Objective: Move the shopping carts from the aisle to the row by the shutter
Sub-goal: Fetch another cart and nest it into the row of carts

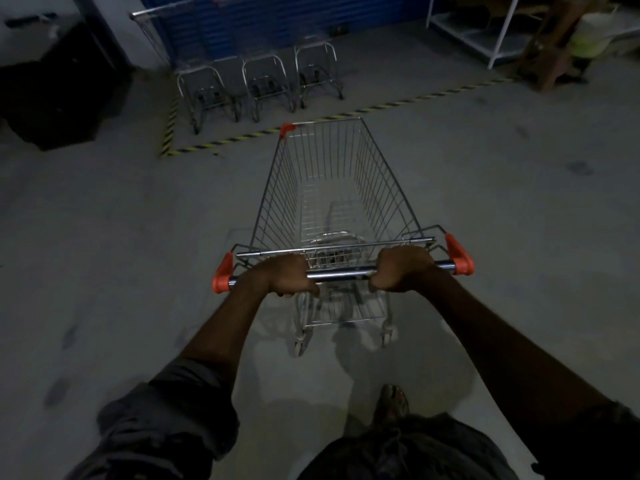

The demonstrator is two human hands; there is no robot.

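Nearest the camera are the person's dark clothing and one foot (393, 401) stepping forward on the concrete floor (121, 237), which suggests a walking push. Both arms reach out to the shopping cart (332, 202) just ahead. The left hand (287, 275) and the right hand (401, 270) each wrap the chrome handle bar (341, 271), fingers curled fully round it, one on either side of the middle. That even spacing probably serves steering, letting either hand nudge the cart's nose left or right.

The cart's basket is empty and it stands on open floor, its front end just short of the yellow-and-black floor tape (242, 138). Beyond the tape, at the far left, three parked carts (259, 83) stand side by side against the blue shutter (277, 22), their low ends facing this way. There is free floor to the right of the third one, so the held cart likely needs to aim slightly left of straight ahead to join the row. White shelving (498, 32) stands far right, well apart from it.
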